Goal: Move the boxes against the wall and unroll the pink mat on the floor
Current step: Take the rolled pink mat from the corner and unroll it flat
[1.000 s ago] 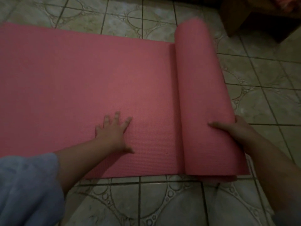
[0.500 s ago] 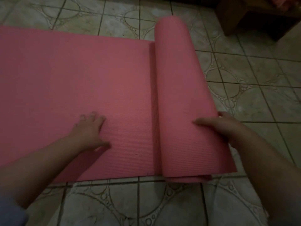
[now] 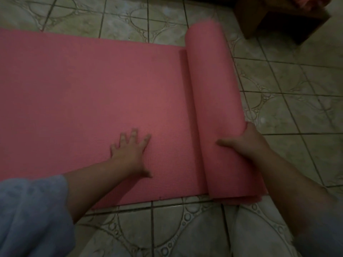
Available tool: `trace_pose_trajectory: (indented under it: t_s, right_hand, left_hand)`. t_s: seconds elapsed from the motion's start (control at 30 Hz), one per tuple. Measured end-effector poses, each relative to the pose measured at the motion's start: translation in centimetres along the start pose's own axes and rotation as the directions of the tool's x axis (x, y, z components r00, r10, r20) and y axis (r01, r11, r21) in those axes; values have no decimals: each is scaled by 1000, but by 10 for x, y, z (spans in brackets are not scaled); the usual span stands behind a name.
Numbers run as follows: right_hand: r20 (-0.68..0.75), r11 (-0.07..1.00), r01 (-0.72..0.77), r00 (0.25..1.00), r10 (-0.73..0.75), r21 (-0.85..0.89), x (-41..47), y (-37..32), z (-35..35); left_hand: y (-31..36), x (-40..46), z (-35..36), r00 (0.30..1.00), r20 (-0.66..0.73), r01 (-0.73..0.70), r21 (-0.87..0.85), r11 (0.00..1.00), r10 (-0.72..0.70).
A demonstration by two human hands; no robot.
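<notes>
The pink mat lies partly unrolled on the tiled floor, its flat part stretching off to the left. The part still rolled up stands as a thick tube along the flat part's right end. My left hand rests palm down on the flat part, fingers spread, a little left of the roll. My right hand grips the roll's right side near its front end, thumb on top and fingers curled behind. No boxes are clearly in view.
Patterned beige floor tiles extend to the right of the roll and along the front. A dark wooden piece of furniture stands at the back right, with something pink on it. My grey sleeve fills the lower left.
My left hand has shifted rightwards on the flat part, closer to the roll. The roll sits slightly narrower, and my right hand now wraps further around its side.
</notes>
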State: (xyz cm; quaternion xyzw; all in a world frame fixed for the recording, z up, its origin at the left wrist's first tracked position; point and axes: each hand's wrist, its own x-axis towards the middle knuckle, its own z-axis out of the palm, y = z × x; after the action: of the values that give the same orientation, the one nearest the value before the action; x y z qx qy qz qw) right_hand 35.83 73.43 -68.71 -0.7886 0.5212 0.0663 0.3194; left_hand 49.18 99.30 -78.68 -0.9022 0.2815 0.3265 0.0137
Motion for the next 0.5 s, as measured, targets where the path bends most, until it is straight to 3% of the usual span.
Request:
trace_pose_trajectory:
  t_s: [0.27, 0.37, 0.43, 0.5]
  right_hand:
    - [47, 992, 112, 992, -115, 54, -23, -30, 38]
    - [55, 991, 45, 997, -52, 125, -9, -17, 18]
    - [-32, 995, -25, 999, 28, 95, 1, 3, -9]
    - [-222, 999, -38, 974, 40, 12, 8, 22, -32]
  left_hand:
    - [-73, -19, -6, 996, -16, 84, 39, 996, -84]
    - [-76, -18, -14, 994, 0, 106, 34, 994, -106]
    - [-66, -18, -16, 993, -25, 115, 8, 993, -115]
    - [-49, -15, -13, 994, -75, 82, -20, 996, -84]
